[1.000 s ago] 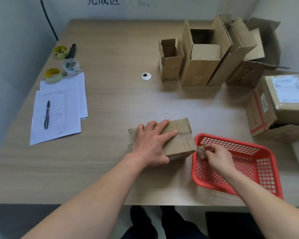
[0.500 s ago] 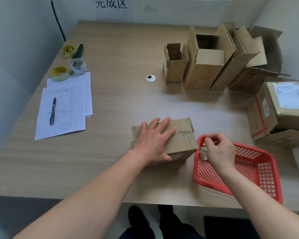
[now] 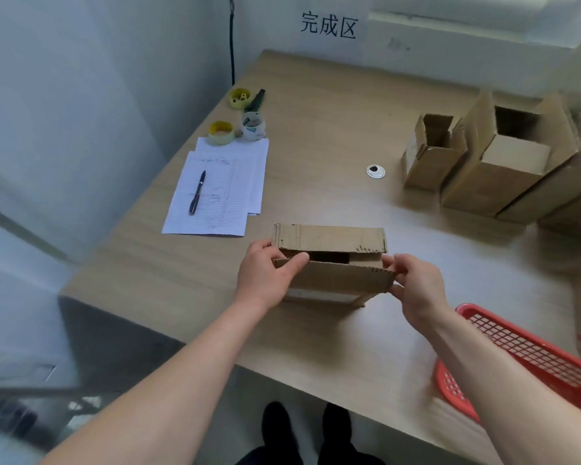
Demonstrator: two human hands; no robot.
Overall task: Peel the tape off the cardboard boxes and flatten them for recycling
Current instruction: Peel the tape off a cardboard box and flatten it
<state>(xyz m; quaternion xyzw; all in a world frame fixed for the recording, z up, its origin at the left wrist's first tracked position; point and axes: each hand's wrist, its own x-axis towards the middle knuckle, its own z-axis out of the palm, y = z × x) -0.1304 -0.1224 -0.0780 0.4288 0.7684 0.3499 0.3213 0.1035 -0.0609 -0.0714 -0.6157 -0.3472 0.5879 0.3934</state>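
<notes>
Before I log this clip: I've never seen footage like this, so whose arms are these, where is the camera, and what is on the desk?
No machine: a person wears a camera on the head, looking down at their own hands. The left hand and right hand each grip an end of a small cardboard box, its top flaps parted. On the table lie papers with a pen, tape rolls, opened boxes far right and a red basket near right.

Table [image 3: 316, 182]: light wood grain, fills the middle of the frame.
Wall [image 3: 81, 95]: pale grey-blue, upper left.
Sign [image 3: 329, 26]: white, Chinese characters, top centre.
Cable [image 3: 232, 38]: black, running down the wall's corner.
Floor [image 3: 114, 347]: dark grey, lower left.
</notes>
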